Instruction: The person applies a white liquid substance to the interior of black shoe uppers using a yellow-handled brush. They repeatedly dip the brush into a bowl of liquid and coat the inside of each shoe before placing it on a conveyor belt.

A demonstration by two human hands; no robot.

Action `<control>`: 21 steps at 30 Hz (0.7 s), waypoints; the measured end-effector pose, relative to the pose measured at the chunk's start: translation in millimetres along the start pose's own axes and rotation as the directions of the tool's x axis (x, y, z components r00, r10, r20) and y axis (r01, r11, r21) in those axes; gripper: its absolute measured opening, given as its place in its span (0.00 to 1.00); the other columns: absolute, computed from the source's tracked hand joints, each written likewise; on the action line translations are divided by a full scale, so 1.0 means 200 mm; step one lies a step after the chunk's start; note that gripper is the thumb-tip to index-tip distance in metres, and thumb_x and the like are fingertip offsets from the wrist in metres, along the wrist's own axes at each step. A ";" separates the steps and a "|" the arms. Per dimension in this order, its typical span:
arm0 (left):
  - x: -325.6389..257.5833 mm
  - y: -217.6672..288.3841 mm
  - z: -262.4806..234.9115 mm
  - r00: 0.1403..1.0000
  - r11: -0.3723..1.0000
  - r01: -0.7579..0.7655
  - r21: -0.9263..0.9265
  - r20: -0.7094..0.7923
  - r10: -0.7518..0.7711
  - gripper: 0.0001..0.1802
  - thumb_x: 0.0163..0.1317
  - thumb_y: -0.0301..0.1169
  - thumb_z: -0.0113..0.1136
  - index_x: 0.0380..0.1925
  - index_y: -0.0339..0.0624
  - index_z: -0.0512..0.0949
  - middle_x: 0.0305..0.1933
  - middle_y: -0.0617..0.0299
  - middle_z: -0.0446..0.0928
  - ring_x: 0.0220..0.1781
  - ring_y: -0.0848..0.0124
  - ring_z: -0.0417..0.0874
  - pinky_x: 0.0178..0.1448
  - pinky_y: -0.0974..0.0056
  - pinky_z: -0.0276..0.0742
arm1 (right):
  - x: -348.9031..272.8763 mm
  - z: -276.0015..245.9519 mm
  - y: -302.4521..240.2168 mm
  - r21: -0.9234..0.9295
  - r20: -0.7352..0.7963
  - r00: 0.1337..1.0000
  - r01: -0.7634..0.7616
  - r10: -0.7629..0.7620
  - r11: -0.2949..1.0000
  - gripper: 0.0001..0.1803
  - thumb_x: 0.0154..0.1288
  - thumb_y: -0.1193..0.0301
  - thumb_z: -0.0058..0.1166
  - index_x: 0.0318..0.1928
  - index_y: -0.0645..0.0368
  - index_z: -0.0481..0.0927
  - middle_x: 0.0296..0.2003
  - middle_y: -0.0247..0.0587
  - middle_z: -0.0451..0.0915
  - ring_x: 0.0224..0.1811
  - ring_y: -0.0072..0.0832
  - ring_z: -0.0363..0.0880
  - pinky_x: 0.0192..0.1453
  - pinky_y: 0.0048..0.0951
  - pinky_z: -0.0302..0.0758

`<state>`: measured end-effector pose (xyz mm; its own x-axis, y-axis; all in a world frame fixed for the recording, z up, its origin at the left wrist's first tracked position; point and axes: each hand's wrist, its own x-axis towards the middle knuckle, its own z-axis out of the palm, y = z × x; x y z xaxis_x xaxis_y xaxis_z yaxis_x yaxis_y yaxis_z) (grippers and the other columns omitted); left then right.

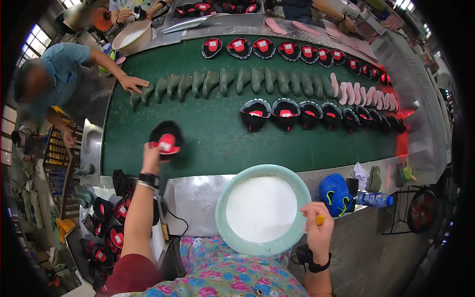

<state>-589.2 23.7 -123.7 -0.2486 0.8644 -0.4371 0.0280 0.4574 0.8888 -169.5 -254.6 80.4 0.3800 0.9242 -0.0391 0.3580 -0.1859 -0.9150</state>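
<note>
My left hand is closed on a black shoe upper with a red lining and a white label, held over the left part of the green work surface and slightly blurred. At the right rim of a pale green basin, my right hand is closed round a tool with a yellow handle; its working end is hidden. White liquid fills much of the basin, which stands in front of me. Beyond my hands, black-and-red uppers form a row, with dark green shoe lasts behind them.
Pink insoles continue the row of lasts. More uppers pile up at lower left. A blue shoe and a bottle sit right of the basin. At left, a co-worker's hand touches the lasts.
</note>
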 end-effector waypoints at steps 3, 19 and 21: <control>-0.55 0.20 0.43 0.944 0.985 -0.163 0.057 0.300 0.139 0.26 0.55 0.22 0.53 0.55 0.38 0.60 0.44 0.49 0.73 0.36 0.56 0.83 0.22 0.56 0.84 | -0.01 0.12 -0.12 -0.269 0.132 0.909 0.417 -0.396 0.868 0.12 0.56 0.77 0.61 0.43 0.60 0.81 0.44 0.40 0.80 0.42 0.33 0.78 0.40 0.26 0.76; -1.73 0.27 0.21 0.381 0.914 -0.371 -0.164 0.871 0.311 0.40 0.61 0.14 0.50 0.72 0.44 0.48 0.70 0.52 0.59 0.65 0.66 0.70 0.63 0.61 0.71 | -0.39 0.18 -0.24 0.107 0.560 0.715 0.440 -0.419 0.892 0.21 0.51 0.68 0.68 0.45 0.65 0.81 0.44 0.43 0.82 0.46 0.39 0.79 0.47 0.33 0.78; -1.78 0.20 0.15 0.458 0.889 -0.448 -0.095 0.829 0.320 0.40 0.59 0.14 0.53 0.70 0.44 0.52 0.65 0.52 0.66 0.63 0.68 0.71 0.64 0.63 0.69 | -0.40 0.18 -0.21 0.165 0.610 0.704 0.336 -0.364 0.927 0.18 0.54 0.68 0.66 0.45 0.63 0.81 0.44 0.44 0.82 0.45 0.39 0.79 0.47 0.34 0.78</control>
<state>-470.3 -259.6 63.2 0.6979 0.7156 -0.0304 0.0442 -0.0006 0.9990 -245.8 -308.0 107.8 -0.3833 0.9217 0.0602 0.3187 0.1931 -0.9280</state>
